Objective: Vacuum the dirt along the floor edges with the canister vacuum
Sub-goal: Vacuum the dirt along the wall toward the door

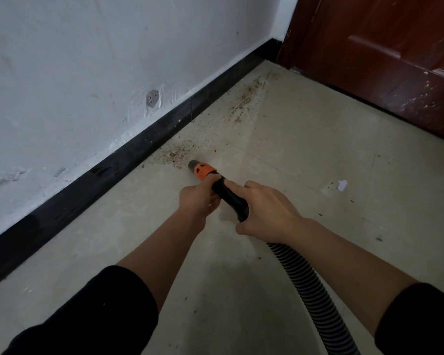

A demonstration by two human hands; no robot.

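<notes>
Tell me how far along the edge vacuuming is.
Done: the floor beside the baseboard nearer the person looks free of reddish dirt. In hand: the left hand and right hand both grip the vacuum nozzle, its tip at the near dirt patch. Left: that patch, the longer dirt trail toward the door, and a white scrap on the open floor.

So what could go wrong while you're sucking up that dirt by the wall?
The nozzle could nudge the reddish dirt and scatter it instead of sucking it up. The ribbed hose trails from the black handle in the right hand and might drag through dark specks on the floor. The farther dirt patch near the door could get missed if the sweep stops early.
</notes>
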